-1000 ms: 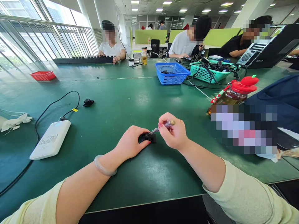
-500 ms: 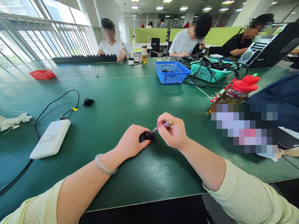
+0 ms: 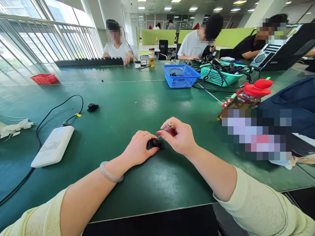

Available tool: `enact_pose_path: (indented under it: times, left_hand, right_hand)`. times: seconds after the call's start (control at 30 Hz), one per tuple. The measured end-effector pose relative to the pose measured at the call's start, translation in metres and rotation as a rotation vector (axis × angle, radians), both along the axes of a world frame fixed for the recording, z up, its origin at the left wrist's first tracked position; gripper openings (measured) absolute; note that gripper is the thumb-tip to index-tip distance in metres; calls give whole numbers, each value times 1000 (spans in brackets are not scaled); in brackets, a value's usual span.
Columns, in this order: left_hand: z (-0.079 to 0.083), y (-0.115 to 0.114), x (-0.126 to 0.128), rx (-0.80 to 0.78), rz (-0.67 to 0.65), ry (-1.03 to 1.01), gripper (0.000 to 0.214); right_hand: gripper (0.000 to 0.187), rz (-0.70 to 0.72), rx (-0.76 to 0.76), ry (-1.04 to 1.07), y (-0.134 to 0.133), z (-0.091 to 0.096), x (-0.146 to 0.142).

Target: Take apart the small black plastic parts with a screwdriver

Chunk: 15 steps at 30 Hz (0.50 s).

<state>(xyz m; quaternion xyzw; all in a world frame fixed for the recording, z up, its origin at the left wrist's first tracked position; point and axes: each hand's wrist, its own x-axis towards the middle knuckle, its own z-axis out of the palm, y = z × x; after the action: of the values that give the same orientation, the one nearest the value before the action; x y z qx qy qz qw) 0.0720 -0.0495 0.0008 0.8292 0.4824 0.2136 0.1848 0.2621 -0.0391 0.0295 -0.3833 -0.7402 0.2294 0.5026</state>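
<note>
On the green table, my left hand point(image 3: 139, 148) grips a small black part point(image 3: 157, 144) between thumb and fingers and keeps it against the tabletop. Its exact kind is too small to make out. A screwdriver point(image 3: 169, 127) with a brownish handle is pinched in my right hand point(image 3: 179, 137). The tool leans, its handle end up and its thin metal shaft reaching down to the black part. Whether the tip sits in a screw is hidden.
To the left lie a white power bank point(image 3: 52, 146) with a black cable and a small black piece point(image 3: 93, 107). Farther off stand a red tray point(image 3: 44, 78), a blue basket point(image 3: 182, 77) and a green basket point(image 3: 221, 77). A red-lidded bottle point(image 3: 248, 95) is at right. Several people sit across.
My right hand has shifted slightly left, and the screwdriver has turned more upright, closer over the black part. My left hand stays in place.
</note>
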Motion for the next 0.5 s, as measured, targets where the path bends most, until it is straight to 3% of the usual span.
enact_pose_path:
  times: [0.23,0.5]
  left_hand:
    - [3,-1,0,-18,18,29,31]
    - [1,0,0,-11,19,19,30]
  right_hand:
    - [23,47,28,32,0,1,2]
    - [40,-20,-53,81,2,1,-2]
